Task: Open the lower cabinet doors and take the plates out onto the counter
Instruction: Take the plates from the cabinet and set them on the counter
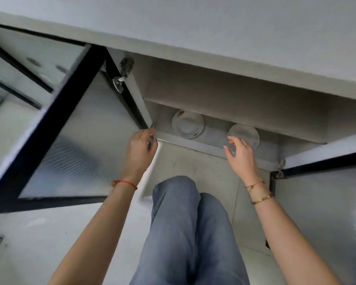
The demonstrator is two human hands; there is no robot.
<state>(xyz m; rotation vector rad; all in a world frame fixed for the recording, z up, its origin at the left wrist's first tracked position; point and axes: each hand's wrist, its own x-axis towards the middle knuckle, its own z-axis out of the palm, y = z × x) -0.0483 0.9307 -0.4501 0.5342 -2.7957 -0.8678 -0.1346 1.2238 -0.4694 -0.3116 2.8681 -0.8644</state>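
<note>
Both lower cabinet doors stand open. The left door (80, 140), frosted glass in a black frame, is swung wide and looks blurred. The right door (321, 202) is swung out to the right. On the cabinet floor lie two plates: a white plate (187, 124) with small dark marks on its rim at the left, and a plainer plate (247, 133) at the right. My left hand (141, 147) hovers by the left door's lower hinge, fingers loosely curled, holding nothing. My right hand (240, 155) is spread open just in front of the right plate, covering its near edge.
The pale counter (193, 27) overhangs the cabinet at the top. An inner shelf (234, 93) hides the back of the cabinet floor. My knees in blue jeans (189, 233) are on the tiled floor between the doors. More frosted-glass cabinet fronts (19, 64) sit at the left.
</note>
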